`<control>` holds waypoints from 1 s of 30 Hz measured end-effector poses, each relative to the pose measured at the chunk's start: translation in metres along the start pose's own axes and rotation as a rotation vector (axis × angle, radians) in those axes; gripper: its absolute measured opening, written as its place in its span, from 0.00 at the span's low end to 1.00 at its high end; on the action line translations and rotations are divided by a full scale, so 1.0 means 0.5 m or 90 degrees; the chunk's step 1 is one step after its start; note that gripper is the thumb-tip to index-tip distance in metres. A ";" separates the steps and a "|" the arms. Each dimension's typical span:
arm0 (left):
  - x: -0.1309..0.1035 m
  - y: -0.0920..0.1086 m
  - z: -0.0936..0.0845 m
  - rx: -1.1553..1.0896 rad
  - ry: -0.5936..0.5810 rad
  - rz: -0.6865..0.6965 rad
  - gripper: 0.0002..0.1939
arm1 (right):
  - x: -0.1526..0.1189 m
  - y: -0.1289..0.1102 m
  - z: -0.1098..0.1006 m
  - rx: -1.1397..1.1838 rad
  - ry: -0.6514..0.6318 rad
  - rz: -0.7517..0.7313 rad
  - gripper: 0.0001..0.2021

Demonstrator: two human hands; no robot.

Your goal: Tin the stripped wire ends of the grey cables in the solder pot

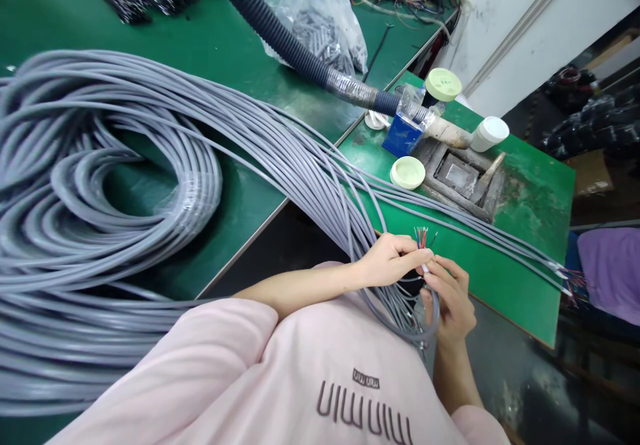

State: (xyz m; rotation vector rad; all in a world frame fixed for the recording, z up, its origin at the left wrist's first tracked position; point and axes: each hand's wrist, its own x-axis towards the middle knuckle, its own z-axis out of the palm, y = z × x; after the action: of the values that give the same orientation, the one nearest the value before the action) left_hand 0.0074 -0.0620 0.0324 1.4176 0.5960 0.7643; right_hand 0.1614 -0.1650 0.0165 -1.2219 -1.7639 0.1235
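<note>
Both my hands meet at the stripped end of a grey cable (434,308), close in front of my chest. Thin coloured wires (423,237), red, blue and dark among them, fan upward from that end with bare tips. My left hand (393,258) pinches the base of these wires with thumb and finger. Just below, my right hand (453,295) has its fingers wrapped round the cable, which loops down and back toward my lap. A thick bundle of grey cables (310,178) runs from the left past my left hand, and more cable ends hang below it.
Large coils of grey cable (200,198) cover the left table. A ribbed hose (280,38) reaches a blue box (401,133) beside a solder pot (457,175). Lids and a white cup (490,133) stand around it. Several cable ends (560,271) overhang the green board's right edge.
</note>
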 end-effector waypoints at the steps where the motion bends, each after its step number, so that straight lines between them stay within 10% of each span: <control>1: 0.000 -0.002 0.001 -0.002 -0.001 0.002 0.26 | -0.001 0.000 0.001 0.001 0.002 0.001 0.19; 30: 0.004 -0.033 0.026 -0.101 -0.048 -0.068 0.25 | -0.030 -0.004 -0.008 -0.011 -0.005 0.032 0.21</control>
State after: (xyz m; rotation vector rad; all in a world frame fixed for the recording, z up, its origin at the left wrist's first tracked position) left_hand 0.0204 -0.0685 0.0170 1.2527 0.5365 0.6570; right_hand 0.1637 -0.1794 0.0104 -1.2802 -1.7447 0.1433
